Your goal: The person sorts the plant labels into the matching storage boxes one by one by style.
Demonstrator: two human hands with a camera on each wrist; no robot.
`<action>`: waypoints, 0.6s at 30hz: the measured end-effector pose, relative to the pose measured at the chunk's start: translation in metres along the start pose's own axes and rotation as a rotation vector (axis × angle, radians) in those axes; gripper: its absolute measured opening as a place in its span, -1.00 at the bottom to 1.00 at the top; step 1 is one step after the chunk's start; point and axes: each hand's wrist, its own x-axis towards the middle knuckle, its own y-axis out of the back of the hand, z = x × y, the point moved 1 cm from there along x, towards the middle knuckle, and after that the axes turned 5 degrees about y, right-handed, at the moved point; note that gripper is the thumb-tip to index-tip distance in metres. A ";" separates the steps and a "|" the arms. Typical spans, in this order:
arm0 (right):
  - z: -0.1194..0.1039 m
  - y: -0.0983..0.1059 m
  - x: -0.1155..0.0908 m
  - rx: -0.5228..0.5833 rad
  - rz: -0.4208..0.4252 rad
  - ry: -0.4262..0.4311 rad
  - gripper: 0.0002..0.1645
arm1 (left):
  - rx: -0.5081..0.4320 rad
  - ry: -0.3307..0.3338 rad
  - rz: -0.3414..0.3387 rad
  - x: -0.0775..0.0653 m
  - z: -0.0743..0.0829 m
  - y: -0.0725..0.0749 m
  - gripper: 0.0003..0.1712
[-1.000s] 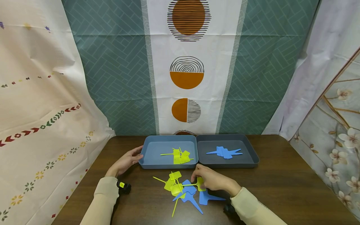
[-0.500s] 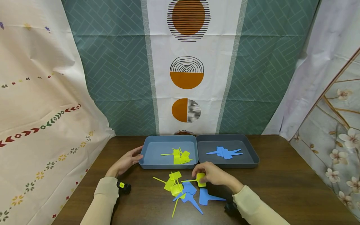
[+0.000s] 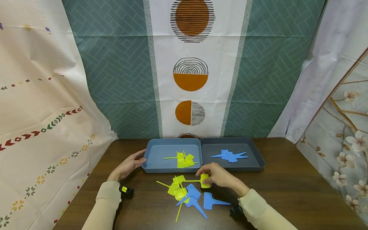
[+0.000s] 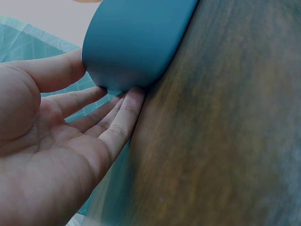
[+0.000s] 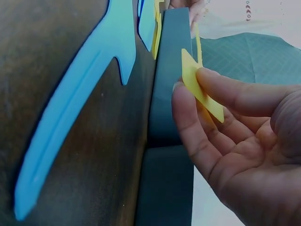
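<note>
My right hand (image 3: 217, 176) pinches a yellow T-shaped plant label (image 5: 197, 84) by its wide head, between thumb and fingers. The label is off the table, just in front of the trays, its thin stem pointing left. My left hand (image 3: 127, 166) touches the left end of the blue tray (image 3: 152, 170) with its fingertips and thumb; the fingers look fairly straight in the left wrist view. Several yellow labels (image 3: 172, 189) and blue labels (image 3: 193, 201) lie overlapping in front of the trays. A single blue label (image 3: 208, 201) lies below my right hand.
Yellow labels (image 3: 181, 161) lie in the blue tray. The dark grey tray (image 3: 256, 166), side by side with it, holds blue labels (image 3: 230, 156). Both stand at the back of the brown wooden table (image 3: 287, 191), before a hanging cloth (image 3: 123, 80).
My right hand has lifted the yellow label off the pile and moved it up toward the trays. My left hand stays at the tray's end.
</note>
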 end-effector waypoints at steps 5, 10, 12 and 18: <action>0.002 0.001 0.000 0.024 0.017 0.005 -0.76 | 0.004 0.000 0.002 0.000 -0.001 0.000 -0.21; 0.001 0.002 0.000 0.036 0.027 0.010 -0.80 | 0.004 0.001 0.002 0.000 -0.001 0.000 -0.21; 0.000 0.003 0.000 0.035 0.036 0.013 -0.80 | 0.005 0.002 0.001 0.000 -0.001 0.000 -0.21; -0.005 0.010 0.000 0.030 0.085 0.008 -0.74 | -0.009 0.016 0.008 0.001 -0.002 -0.001 -0.22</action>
